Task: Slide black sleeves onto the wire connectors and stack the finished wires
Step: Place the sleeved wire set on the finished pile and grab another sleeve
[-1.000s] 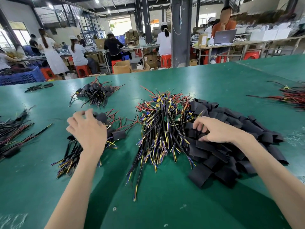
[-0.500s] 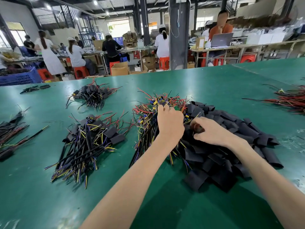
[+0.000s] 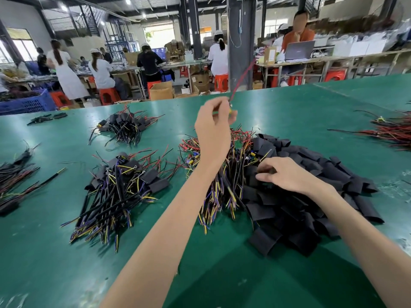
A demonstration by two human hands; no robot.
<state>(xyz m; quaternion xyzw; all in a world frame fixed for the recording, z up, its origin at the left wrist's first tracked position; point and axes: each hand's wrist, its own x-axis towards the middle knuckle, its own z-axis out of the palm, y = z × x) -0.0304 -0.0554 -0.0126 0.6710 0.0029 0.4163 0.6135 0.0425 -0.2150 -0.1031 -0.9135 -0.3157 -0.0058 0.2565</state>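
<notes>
I'm anchoring on the tangled heap of multicoloured loose wires (image 3: pixel 232 181) on the green table (image 3: pixel 289 112): pile of flat black sleeves (image 3: pixel 311 207) touching its right side, stack of black-sleeved wires (image 3: pixel 117 185) on its left, second sleeved stack (image 3: pixel 124 127) back-left of it.

green table (image 3: pixel 289 112), wire piles (image 3: pixel 117 196), black sleeves (image 3: pixel 311 196)

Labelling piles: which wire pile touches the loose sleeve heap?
The central wire pile, below the left hand: it abuts the sleeve heap; the others lie apart.
</notes>
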